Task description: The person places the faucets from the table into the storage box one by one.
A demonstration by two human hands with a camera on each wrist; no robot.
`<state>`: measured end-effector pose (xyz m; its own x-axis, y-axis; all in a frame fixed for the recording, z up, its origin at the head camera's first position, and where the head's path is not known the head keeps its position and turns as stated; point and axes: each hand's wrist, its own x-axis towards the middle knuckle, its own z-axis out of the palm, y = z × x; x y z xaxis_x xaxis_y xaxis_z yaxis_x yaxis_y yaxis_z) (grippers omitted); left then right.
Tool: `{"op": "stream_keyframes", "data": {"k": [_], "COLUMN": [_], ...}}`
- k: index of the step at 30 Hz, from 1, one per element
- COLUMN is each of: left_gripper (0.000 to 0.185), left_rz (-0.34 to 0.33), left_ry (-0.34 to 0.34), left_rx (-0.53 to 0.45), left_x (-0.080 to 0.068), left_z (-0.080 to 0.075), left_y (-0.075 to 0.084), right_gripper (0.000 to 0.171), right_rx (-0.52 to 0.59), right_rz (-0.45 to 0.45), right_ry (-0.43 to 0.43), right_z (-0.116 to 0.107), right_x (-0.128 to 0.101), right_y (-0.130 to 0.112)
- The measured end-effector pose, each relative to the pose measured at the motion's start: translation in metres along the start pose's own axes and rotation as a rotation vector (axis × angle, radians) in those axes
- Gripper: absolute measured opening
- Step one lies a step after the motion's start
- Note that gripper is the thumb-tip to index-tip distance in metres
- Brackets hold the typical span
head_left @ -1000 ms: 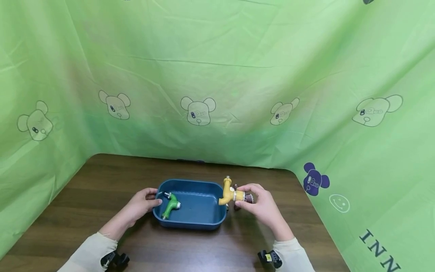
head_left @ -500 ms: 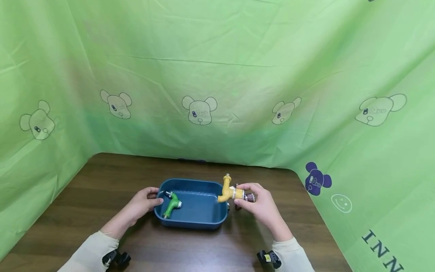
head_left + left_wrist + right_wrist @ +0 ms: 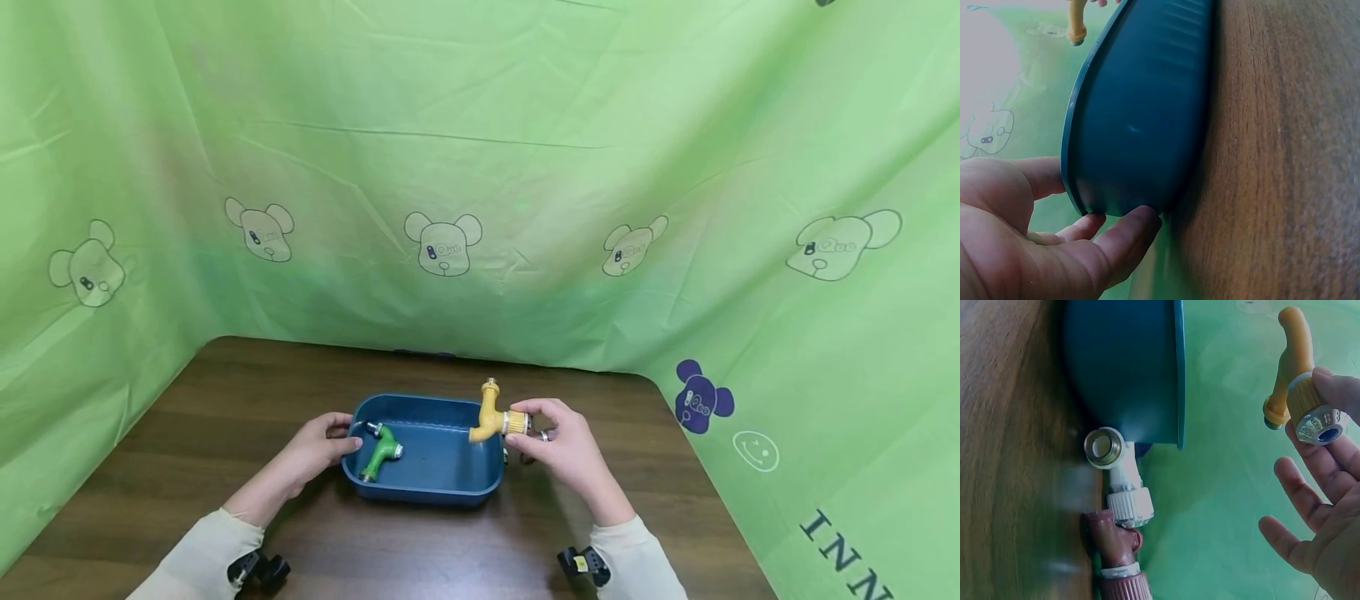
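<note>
Right hand [image 3: 566, 446] pinches the yellow tap [image 3: 495, 417] by its ribbed collar, thumb and forefinger on the collar, other fingers [image 3: 1294, 487] spread loose. The tap hangs in the air over the right rim of the blue tub [image 3: 427, 492], spout pointing down towards the inside.

Left hand [image 3: 315, 446] grips the tub's left end: thumb over the rim, fingers [image 3: 1125, 234] curled under the wall. The tub sits flat on the table [image 3: 225, 392].

A green tap [image 3: 378, 450] lies inside the tub at its left end. A white fitting [image 3: 1119, 475] and a dark red fitting [image 3: 1116, 550] lie on the table just right of the tub, touching each other.

Handling, my read: the yellow tap looks like rigid plastic, with a metal threaded end [image 3: 1319, 428]. Light, stiff, not fragile. The body is smooth and curved, so probably slippery; the ribbed collar is the best hold, and that's where it's held. A two-finger pinch leaves it free to swivel.
</note>
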<state>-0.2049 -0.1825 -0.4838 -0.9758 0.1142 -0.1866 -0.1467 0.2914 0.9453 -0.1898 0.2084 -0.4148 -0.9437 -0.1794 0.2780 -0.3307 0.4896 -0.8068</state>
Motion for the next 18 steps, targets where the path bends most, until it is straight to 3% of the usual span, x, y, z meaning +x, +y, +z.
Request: {"op": "stream_keyframes", "data": {"k": [8,18], "left_gripper": [0.053,0.052], "left_rz": [0.005,0.009], "left_ry": [-0.003,0.001], "left_rx": [-0.015,0.006], "left_x": [0.001,0.000], "left_z": [0.001,0.000], "left_y": [-0.002,0.001], "right_gripper": [0.040,0.039], "right_rx": [-0.114,-0.051], "right_rz": [-0.069,-0.044], "right_ry": [0.023,0.000], "right_z": [0.006,0.015], "right_x": [0.004,0.011], "right_y": [-0.002,-0.007]}}
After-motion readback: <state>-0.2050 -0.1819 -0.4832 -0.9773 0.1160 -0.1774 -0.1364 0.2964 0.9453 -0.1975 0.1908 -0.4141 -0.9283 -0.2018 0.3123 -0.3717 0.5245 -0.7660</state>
